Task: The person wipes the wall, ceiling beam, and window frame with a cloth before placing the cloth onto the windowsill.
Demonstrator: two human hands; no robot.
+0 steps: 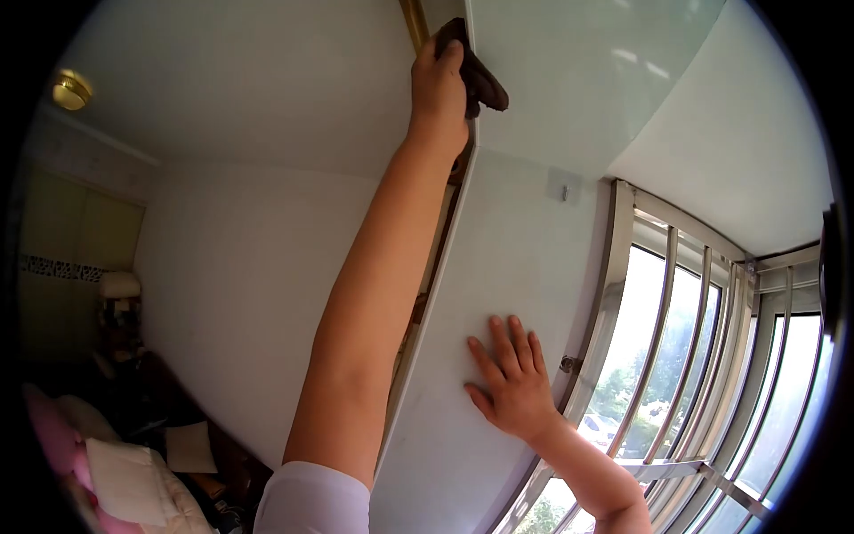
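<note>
My left hand (439,84) is raised high at the top centre, its fingers closed on a dark brown cloth (479,78). The cloth lies against the edge where the pale wall panel (498,222) meets the frame, and part of it hangs over to the right. Lower down on the right, my right hand (514,378) rests flat on the pale panel with its fingers spread, holding nothing.
Right of the panel is a window with metal bars (663,329). A small hook (565,192) sits on the wall. At the lower left are a bed with pillows (129,481) and a cushion (190,448). A gold ceiling lamp (71,90) hangs upper left.
</note>
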